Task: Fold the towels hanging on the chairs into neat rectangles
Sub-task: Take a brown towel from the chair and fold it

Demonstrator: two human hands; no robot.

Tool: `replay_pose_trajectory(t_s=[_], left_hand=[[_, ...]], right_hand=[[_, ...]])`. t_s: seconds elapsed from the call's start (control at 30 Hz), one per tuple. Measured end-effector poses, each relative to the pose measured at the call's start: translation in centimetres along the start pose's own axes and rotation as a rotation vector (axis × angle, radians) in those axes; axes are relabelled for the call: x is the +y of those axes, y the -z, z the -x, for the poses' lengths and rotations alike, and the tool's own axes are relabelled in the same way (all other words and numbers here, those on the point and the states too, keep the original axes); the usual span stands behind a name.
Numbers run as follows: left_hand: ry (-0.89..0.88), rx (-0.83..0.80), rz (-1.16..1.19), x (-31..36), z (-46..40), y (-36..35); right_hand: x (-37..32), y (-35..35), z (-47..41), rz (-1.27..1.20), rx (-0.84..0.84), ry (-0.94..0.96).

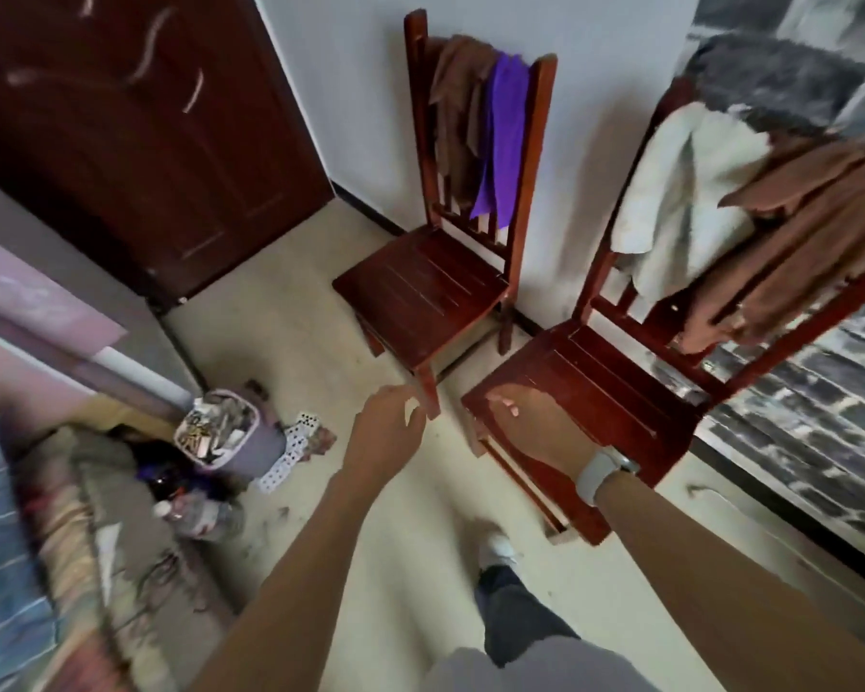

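Two wooden chairs stand by the wall. The far chair (435,287) has a brown towel (454,117) and a purple towel (501,142) draped over its back. The near chair (590,392) carries a white towel (670,202) and a second brown towel (800,232) on its back. Both arms reach forward, holding nothing: the left hand (388,427) is loosely curled over the floor, and the right hand (535,427) (a watch (603,472) on its wrist) hangs open above the near chair's seat. A basket (221,427) sits on the floor at left.

Two wooden chairs (423,287) (590,407), four hanging towels (458,117) (503,142) (675,202) (795,232), two empty hands (388,432) (535,432), one basket (221,427).
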State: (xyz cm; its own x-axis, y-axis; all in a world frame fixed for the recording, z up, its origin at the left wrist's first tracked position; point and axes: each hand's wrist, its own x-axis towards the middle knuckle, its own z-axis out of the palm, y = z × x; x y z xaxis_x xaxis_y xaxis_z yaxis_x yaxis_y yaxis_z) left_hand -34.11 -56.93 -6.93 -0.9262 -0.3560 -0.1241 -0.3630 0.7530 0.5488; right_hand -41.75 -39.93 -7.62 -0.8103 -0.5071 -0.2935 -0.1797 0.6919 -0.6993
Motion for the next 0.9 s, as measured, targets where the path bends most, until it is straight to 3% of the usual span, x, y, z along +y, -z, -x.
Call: replay_pose_trajectory(t_s=[0.23, 0.43, 0.63, 0.8, 0.9], left_hand=[[-0.016, -0.008, 0.069, 1.3, -13.8, 4.2], [-0.113, -0.029, 0.126, 1.0, -26.7, 7.4], [-0.375, -0.057, 0.132, 3.3, -44.2, 10.2], [-0.689, -0.026, -0.028, 7.2, -56.3, 12.5], [-0.836, -0.094, -0.216, 9.7, -61.9, 11.7]], right_hand=[[-4.4, 5.3, -13.2, 0.018, 0.0, -0.018], [-7.1, 8.9, -24.1, 0.01, 0.137, -0.087], [-9.9, 13.5, -36.7, 0.038, 0.482, -0.167], [-13.2, 17.5, -44.4, 0.165, 0.706, -0.292], [-13.6, 18.4, -47.4, 0.217, 0.776, -0.378]])
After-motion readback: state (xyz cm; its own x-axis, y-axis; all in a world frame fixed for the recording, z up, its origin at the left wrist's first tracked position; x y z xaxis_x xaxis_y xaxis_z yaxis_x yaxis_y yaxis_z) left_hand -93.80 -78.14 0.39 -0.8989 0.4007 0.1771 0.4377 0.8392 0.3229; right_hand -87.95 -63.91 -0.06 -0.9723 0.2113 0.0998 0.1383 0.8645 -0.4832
